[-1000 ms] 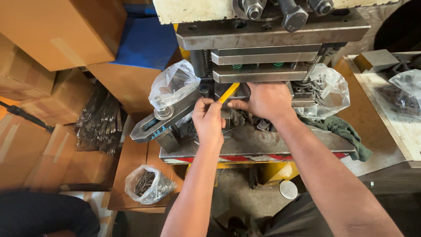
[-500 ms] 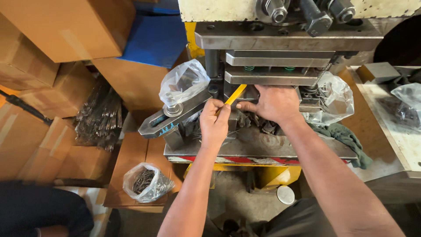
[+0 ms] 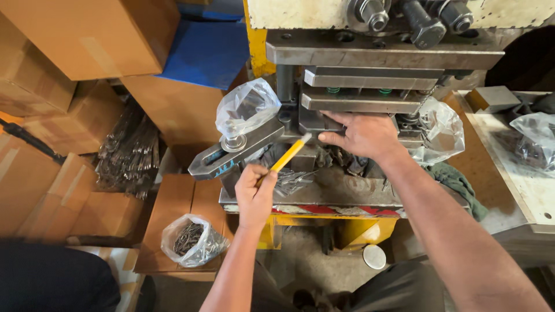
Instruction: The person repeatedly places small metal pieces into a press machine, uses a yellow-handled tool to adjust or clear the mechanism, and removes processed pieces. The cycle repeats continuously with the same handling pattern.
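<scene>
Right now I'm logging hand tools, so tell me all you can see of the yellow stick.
The yellow stick is slim, straight and plain, pencil-like, with a pale tip. It slants up to the right, its lower end gripped in the left hand, its tip just short of the right hand at the press die.

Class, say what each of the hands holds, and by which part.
Left hand grips yellow stick by its lower end. Right hand reaches into the press; its hold cannot be told.
</scene>
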